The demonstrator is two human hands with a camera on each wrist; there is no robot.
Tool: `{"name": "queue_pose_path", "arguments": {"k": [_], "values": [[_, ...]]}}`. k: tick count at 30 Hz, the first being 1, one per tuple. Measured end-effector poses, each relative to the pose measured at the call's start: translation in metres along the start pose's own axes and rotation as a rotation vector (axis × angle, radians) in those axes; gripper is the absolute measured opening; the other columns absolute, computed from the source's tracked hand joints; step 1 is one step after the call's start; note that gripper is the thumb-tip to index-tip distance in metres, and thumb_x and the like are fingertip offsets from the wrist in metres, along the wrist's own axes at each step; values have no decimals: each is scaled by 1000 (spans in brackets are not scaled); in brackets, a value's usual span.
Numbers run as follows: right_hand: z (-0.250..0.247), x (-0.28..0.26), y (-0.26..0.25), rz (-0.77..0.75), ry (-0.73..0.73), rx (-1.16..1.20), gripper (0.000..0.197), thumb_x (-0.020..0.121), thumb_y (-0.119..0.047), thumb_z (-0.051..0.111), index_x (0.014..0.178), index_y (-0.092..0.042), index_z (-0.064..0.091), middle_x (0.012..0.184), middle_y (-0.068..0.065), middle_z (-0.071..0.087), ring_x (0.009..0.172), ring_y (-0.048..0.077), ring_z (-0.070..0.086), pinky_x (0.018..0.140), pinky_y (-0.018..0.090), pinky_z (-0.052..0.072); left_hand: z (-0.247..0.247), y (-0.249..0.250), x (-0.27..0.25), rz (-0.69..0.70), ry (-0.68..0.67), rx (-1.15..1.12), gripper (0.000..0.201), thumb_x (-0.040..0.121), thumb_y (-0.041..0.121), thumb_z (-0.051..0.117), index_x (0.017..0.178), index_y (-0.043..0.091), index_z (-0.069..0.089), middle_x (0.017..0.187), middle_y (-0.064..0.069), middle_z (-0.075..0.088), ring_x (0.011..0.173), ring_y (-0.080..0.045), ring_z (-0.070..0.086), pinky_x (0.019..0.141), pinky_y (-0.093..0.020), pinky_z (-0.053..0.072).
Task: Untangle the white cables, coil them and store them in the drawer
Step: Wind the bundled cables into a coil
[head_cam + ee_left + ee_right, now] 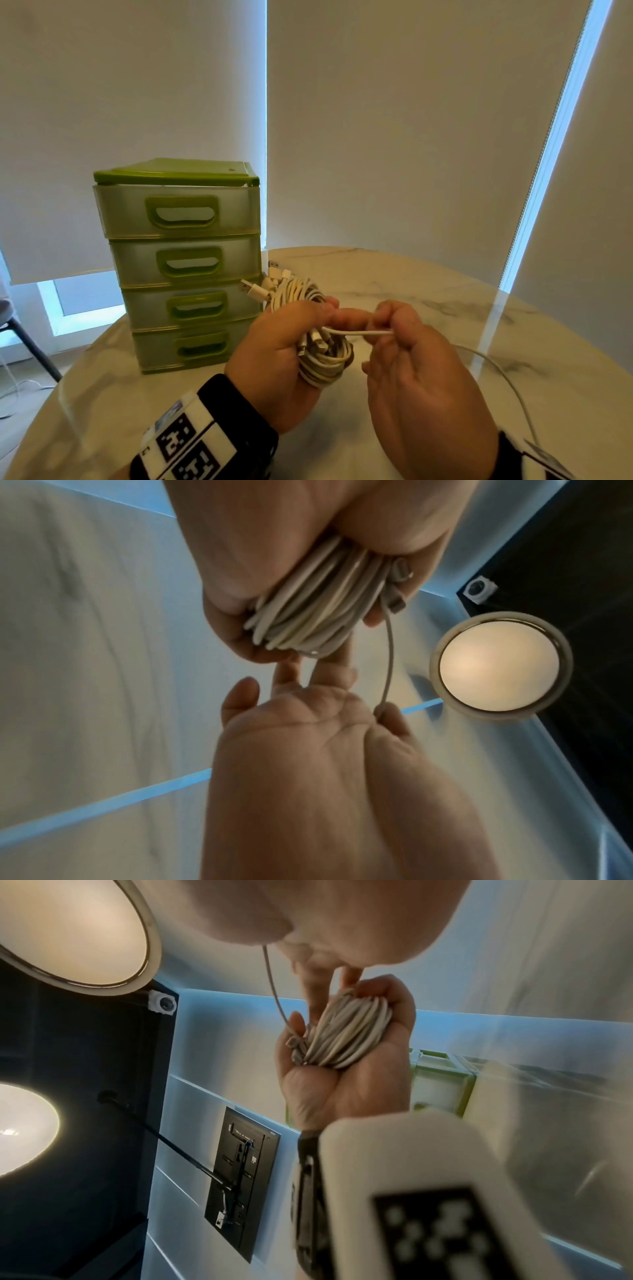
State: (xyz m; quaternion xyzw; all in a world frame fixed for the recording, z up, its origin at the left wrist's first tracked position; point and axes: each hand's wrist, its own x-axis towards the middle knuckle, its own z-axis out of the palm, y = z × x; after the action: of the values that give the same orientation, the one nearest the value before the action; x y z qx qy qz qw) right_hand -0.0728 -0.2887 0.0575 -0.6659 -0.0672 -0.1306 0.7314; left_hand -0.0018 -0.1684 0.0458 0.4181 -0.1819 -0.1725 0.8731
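Observation:
My left hand grips a coil of white cables above the table, fingers curled round the bundle. Several plug ends stick out of the coil's far side. My right hand pinches one loose strand that leaves the coil and runs to the right. In the left wrist view the coil sits in my left palm and the strand leads down to my right fingertips. The right wrist view shows the coil in my left hand. The green drawer unit stands at the left with its drawers closed.
The marble round table carries the drawer unit near its back left edge. The tail of a white cable trails over the tabletop to the right of my hands. White blinds hang behind the table. A chair leg shows at far left.

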Motion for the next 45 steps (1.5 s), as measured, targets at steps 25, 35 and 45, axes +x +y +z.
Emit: {"name": "queue_pose_path", "arguments": {"k": [25,35,45], "values": [[-50,-15,-52,588,-453,-267,32,83,-40,65,102,-15,71,58,5,43,44,14,38,46,21,35,-7,23,6,240,239,-48,34,67,6,58,100,-4,59,82,-15,64,75,-27,67,80,-48,58],[-67,-16,-55,893,-537,-475,38,80,-43,75,78,-5,69,58,0,58,59,11,55,69,23,45,-7,27,5,140,227,-191,14,91,3,49,84,4,62,72,-9,64,63,-22,64,62,-37,52],[-1,22,-82,357,-437,-1719,37,84,-49,67,104,-19,64,93,-2,65,87,17,59,81,31,49,-1,15,-10,-235,-177,81,27,60,11,54,83,-3,61,81,-17,62,91,-39,71,73,-51,55]]}}
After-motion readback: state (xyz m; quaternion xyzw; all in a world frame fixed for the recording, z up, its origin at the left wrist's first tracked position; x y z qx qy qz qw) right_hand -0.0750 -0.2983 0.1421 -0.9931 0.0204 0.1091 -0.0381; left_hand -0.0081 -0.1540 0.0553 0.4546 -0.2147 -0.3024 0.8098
